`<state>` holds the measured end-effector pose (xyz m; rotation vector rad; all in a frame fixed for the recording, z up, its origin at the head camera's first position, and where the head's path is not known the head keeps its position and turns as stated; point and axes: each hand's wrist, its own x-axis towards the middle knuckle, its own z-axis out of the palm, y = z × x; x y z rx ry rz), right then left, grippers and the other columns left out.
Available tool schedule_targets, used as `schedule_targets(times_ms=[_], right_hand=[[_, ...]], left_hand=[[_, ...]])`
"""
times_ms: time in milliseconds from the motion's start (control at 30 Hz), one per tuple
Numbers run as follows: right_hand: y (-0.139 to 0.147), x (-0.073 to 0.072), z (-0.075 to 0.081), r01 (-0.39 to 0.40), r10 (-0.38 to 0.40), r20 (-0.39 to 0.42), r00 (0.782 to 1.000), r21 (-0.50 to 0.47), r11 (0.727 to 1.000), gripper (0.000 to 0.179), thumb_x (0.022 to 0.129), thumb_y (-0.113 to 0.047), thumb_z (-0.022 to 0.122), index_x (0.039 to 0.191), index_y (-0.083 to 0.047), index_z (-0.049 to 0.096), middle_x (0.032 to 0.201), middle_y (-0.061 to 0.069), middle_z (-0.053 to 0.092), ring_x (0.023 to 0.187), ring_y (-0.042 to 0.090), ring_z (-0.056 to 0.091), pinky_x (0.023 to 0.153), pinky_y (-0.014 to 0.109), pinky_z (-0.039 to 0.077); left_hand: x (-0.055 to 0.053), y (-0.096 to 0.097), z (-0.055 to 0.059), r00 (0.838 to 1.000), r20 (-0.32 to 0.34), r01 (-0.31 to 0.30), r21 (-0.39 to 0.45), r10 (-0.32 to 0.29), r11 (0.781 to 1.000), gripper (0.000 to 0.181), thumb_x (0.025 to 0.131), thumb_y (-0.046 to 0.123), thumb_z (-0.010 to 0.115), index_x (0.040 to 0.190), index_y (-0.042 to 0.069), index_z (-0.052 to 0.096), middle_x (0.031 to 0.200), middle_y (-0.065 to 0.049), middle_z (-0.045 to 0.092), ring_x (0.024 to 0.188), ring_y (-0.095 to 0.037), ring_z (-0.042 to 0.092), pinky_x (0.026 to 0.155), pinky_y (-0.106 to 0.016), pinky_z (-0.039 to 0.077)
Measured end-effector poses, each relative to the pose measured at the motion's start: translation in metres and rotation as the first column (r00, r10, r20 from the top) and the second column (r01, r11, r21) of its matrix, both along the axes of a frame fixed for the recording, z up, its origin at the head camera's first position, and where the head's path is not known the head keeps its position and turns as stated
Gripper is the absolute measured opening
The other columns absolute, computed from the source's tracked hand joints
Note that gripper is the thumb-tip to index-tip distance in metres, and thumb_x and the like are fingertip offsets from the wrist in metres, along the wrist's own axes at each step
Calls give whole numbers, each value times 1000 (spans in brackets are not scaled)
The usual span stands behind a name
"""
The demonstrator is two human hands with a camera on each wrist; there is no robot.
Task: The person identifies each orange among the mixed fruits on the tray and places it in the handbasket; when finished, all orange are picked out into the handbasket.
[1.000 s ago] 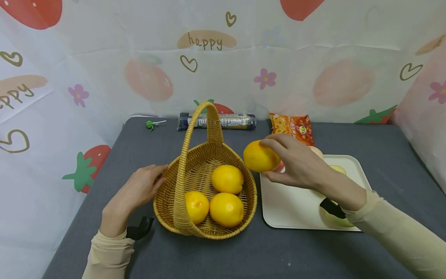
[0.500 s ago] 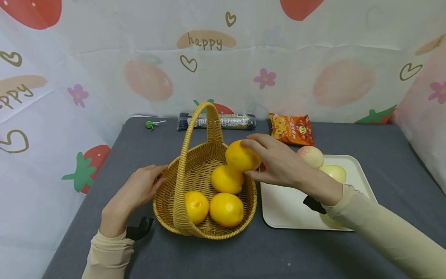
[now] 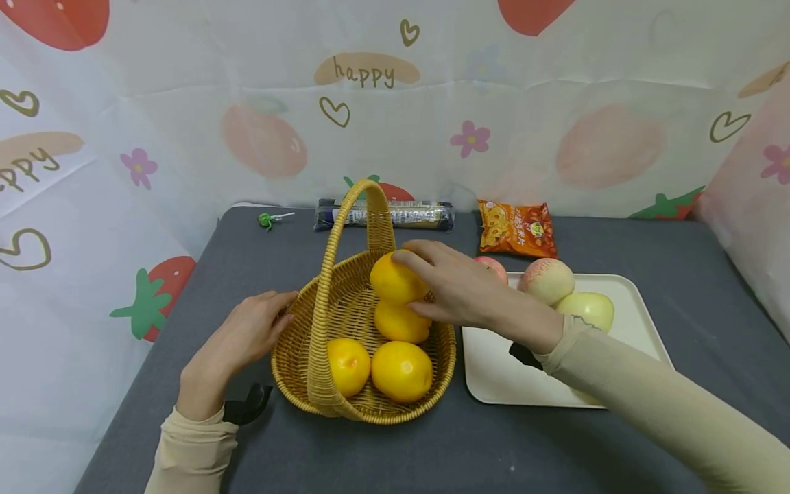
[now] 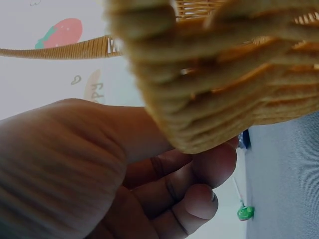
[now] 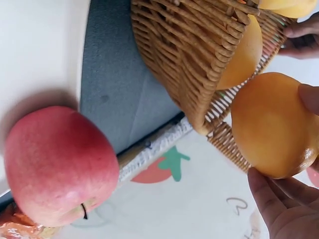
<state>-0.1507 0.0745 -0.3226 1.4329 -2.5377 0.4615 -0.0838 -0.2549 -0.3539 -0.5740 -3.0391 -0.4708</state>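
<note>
My right hand (image 3: pixel 459 285) pinches a yellow lemon (image 3: pixel 395 280) between thumb and fingers, over the right side of a wicker basket (image 3: pixel 285 367). The held lemon (image 5: pixel 274 124) is above the rim in the right wrist view. In the basket lie a lemon (image 3: pixel 402 328) partly covered by the held one, a second lemon (image 3: pixel 401 372) and a third lemon (image 3: pixel 347 367) behind the handle. My left hand (image 3: pixel 237 339) grips the basket's left rim. In the left wrist view, fingers (image 4: pixel 214 167) curl against the woven rim (image 4: pixel 199 114), which hides part of the hand.
A cream tray (image 3: pixel 494 370) at right carries a peach (image 3: pixel 546 280) and a pale green fruit (image 3: pixel 589 309). A red apple (image 3: pixel 492 267) lies at its far-left corner. Behind are an orange snack packet (image 3: pixel 518 228), a dark wrapped roll (image 3: pixel 420 216) and a green lollipop (image 3: pixel 265 220).
My right hand has carried the lemon left, from beside the basket's right rim to over the lemons inside. The apple and peach have come into fuller view. My left hand stays put.
</note>
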Motion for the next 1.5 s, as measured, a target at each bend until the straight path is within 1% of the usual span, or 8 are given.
schedule_targets(times_ms=[133,233,433,567,767,967,1233,1500], right_hand=[[-11,-3,-2,-8,8,-19,1000,8,1000,62,84,-31,77,136,-11,50,133,17,50,104,28,61,87,38,55],[-19,-3,-2,-17,18,-20,1000,17,1000,61,85,-31,76,136,-13,51,132,16,48,98,27,60,81,36,56],[-34,-4,-1,-35,36,-24,999,55,998,60,86,-32,75,138,-14,50,133,14,49,100,27,59,81,37,56],[-41,-4,-1,-42,46,-62,997,73,996,60,86,-33,74,137,-13,51,131,11,53,104,27,58,80,36,56],[-49,-7,-2,-45,53,-100,994,78,996,59,86,-36,75,135,-13,52,128,9,57,110,27,58,85,36,56],[-59,-14,-5,-40,45,-55,997,84,996,57,88,-34,73,135,-12,50,128,8,59,113,27,58,88,37,55],[-68,-17,-8,-14,9,26,1000,192,981,58,90,-38,70,138,-13,47,132,8,60,113,26,59,91,36,54],[-70,-16,-11,-16,7,34,999,259,966,54,94,-37,65,141,-19,47,133,11,59,109,28,61,87,37,56]], left_hand=[[0,0,0,1000,3,-4,-4,4,1000,33,93,6,63,123,-6,62,106,-20,69,91,-31,66,83,-48,57],[0,0,0,1000,3,-3,-5,3,1000,33,93,6,63,124,-6,61,106,-20,69,91,-32,66,83,-49,57],[-1,1,0,1000,6,-5,-7,5,1000,34,94,6,62,125,-6,61,107,-21,69,92,-32,67,84,-49,56],[-1,1,0,1000,0,0,-6,0,1000,33,94,7,62,124,-6,61,108,-20,69,92,-32,67,84,-49,56],[-1,1,1,1000,-8,9,2,-9,1000,33,93,6,63,124,-6,61,105,-19,69,89,-30,67,82,-47,57],[0,0,0,1000,-14,11,3,-11,1000,33,92,6,64,123,-6,62,104,-19,69,88,-29,66,80,-47,57],[0,2,0,1000,-5,2,4,-2,1000,34,92,6,64,124,-6,61,106,-20,69,90,-31,66,82,-48,57],[0,2,1,1000,1,-3,-3,3,1000,34,93,6,63,124,-7,61,104,-20,69,88,-31,66,80,-48,56]])
